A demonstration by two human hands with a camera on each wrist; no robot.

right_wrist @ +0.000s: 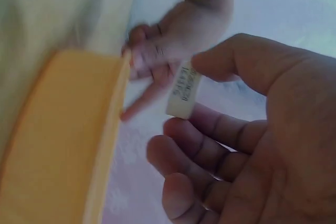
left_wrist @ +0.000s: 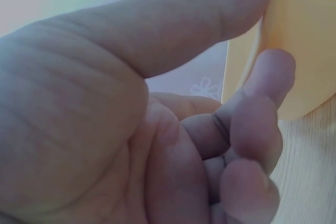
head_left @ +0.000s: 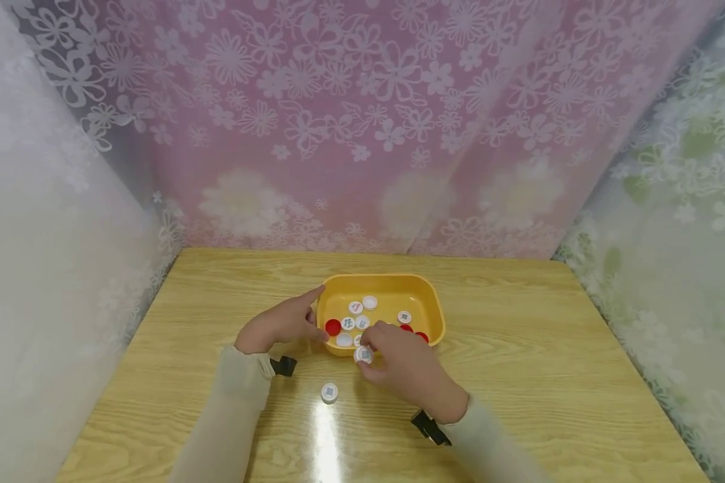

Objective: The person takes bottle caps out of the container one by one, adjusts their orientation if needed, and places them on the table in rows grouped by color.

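Observation:
A yellow tray (head_left: 382, 282) stands on the wooden table with white and red bottle caps inside. My left hand (head_left: 284, 322) holds the tray's left end, thumb and index finger at its rim. In the left wrist view that hand's other fingers (left_wrist: 249, 129) curl below the tray's edge. Over the tray's front rim, my right hand (head_left: 407, 365) pinches a white bottle cap (head_left: 364, 354) with a grey square on its face. Printed characters show along the side of this cap (right_wrist: 184, 90) in the right wrist view. The right hand hides part of the tray.
Another white cap (head_left: 329, 393) with a grey square lies on the table (head_left: 519, 376) in front of the tray. A red cap (head_left: 333, 327) sits at the tray's left, more red ones at its right. Patterned curtains (head_left: 362, 134) enclose the table at the back and sides.

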